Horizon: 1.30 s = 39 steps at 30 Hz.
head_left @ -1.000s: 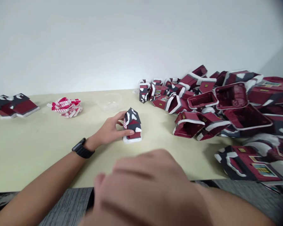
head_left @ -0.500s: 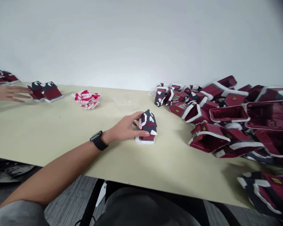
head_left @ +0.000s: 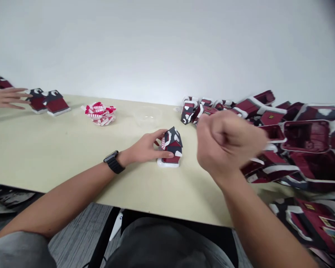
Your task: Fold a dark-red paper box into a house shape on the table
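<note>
A small toy house [head_left: 173, 150] with dark red walls, a black snow-patched roof and a white base stands upright on the table. My left hand [head_left: 146, 149] grips it from the left, thumb across its front and fingers behind. A red-and-white striped piece shows at the house's left side. To the right, my right hand [head_left: 229, 143] is raised above the table in a fist, slightly blurred. Nothing shows in its curled fingers. It hides part of the pile of house pieces [head_left: 305, 134] behind it.
Red-and-white striped pieces in a bag [head_left: 100, 113] lie left of a clear plastic tray [head_left: 147, 117]. Farther left, another person's hand [head_left: 8, 98] is beside two toy houses [head_left: 56, 102]. More house pieces [head_left: 309, 219] crowd the near right corner. A wall [head_left: 145, 52] backs the table.
My right hand has come into view from the lower right as a raised fist. My left hand still holds the toy house in place. The view has shifted slightly.
</note>
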Tool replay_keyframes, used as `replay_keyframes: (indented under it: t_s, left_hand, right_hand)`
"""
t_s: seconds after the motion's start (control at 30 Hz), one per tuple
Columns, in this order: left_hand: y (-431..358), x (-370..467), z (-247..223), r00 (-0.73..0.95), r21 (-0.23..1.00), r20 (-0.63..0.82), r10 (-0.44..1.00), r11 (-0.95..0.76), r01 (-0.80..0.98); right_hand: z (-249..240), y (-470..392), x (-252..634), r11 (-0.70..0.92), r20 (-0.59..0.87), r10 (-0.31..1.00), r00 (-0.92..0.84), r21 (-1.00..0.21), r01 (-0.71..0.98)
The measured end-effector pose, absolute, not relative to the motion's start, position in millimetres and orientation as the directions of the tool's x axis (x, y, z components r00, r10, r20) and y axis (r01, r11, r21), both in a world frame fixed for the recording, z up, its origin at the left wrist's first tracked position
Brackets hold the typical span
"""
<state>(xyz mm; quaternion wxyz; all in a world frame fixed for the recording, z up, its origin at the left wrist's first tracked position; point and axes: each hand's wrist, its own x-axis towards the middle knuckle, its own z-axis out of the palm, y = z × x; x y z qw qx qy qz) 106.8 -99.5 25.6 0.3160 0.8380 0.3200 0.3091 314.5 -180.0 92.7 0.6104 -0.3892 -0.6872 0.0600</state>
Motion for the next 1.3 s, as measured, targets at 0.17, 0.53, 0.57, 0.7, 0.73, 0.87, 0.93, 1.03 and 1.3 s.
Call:
replay_keyframes:
  t_s: [0.17,0.53,0.57,0.7,0.73,0.87,0.93,1.03,1.3]
  left_hand:
    - [-98,106,26,0.609,0.725,0.309,0.730,-0.596,0.346]
    - [-95,101,27,0.610,0.703,0.281,0.741,-0.592,0.395]
    - [-95,101,27,0.609,0.702,0.278,0.743,-0.590,0.399]
    - [-97,101,30,0.605,0.714,0.261,0.752,-0.572,0.404]
    - [-97,102,30,0.608,0.717,0.256,0.752,-0.569,0.403]
    - [-97,102,31,0.608,0.727,0.248,0.754,-0.560,0.397]
    - [-97,102,31,0.608,0.729,0.245,0.755,-0.557,0.398]
    - [-98,101,31,0.610,0.728,0.241,0.754,-0.557,0.401]
    - [-96,101,27,0.600,0.718,0.256,0.758,-0.565,0.407]
  right_hand:
    - [57,-128,306,0.687,0.823,0.557,0.117,-0.535,0.492]
    - [29,-116,292,0.528,0.599,0.790,0.130,-0.773,0.353]
    - [28,-116,291,0.527,0.593,0.796,0.124,-0.779,0.341]
    - [26,-116,289,0.525,0.575,0.808,0.130,-0.802,0.286]
    - [26,-116,289,0.521,0.569,0.812,0.133,-0.808,0.276]
    - [26,-117,287,0.506,0.547,0.825,0.142,-0.827,0.245]
    - [26,-117,287,0.511,0.550,0.823,0.142,-0.826,0.236]
    - [26,-117,287,0.516,0.554,0.820,0.143,-0.824,0.235]
    - [25,-114,287,0.528,0.568,0.807,0.159,-0.816,0.234]
